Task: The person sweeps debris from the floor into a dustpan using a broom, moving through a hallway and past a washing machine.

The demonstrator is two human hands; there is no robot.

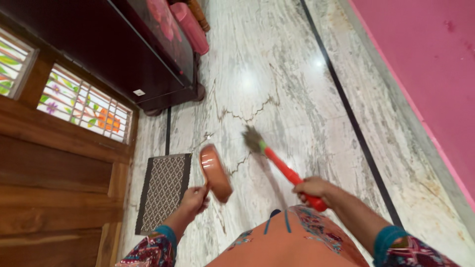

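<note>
My left hand [194, 199] grips the handle of an orange dustpan [215, 171], held tilted above the white marble floor [297, 99]. In my right hand [312, 189] is the red handle of a small broom [279, 165]. Its bristle head [253, 139] points away from me, just right of the dustpan and blurred. Both arms wear patterned sleeves with teal cuffs.
A patterned doormat [163, 190] lies at the left by a wooden door [54, 183] with coloured glass panes. A dark cabinet [148, 54] on feet stands at the back left. A black inlay line [349, 113] runs along the floor beside a pink wall [425, 54].
</note>
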